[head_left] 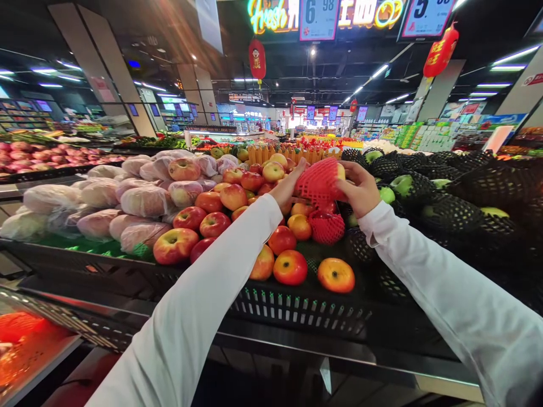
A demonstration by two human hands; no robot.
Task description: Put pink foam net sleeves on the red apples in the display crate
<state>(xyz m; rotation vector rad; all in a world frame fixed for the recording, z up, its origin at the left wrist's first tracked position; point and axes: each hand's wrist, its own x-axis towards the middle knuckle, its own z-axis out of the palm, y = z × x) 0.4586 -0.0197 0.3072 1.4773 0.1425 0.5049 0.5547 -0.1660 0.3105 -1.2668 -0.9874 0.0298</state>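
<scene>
Above the apple display, a red foam fruit net (319, 180) is held between my two hands, with the pale yellow-red edge of an apple (340, 173) showing at its right side. My left hand (289, 186) closes on the net's left side; part of its fingers is hidden behind the net. From the right, my right hand (360, 186) curls its fingers and thumb around the apple and the net's edge. Just below lies another apple in a red foam net (327, 227), among bare apples (290, 267). A single apple (336, 275) sits nearer the front.
Plastic-wrapped fruit (146, 201) is piled on the left, and green fruit in black foam nets (452, 212) on the right. A black slatted crate edge (297, 310) runs along the front. Price signs (319, 20) and a red lantern (257, 59) hang overhead.
</scene>
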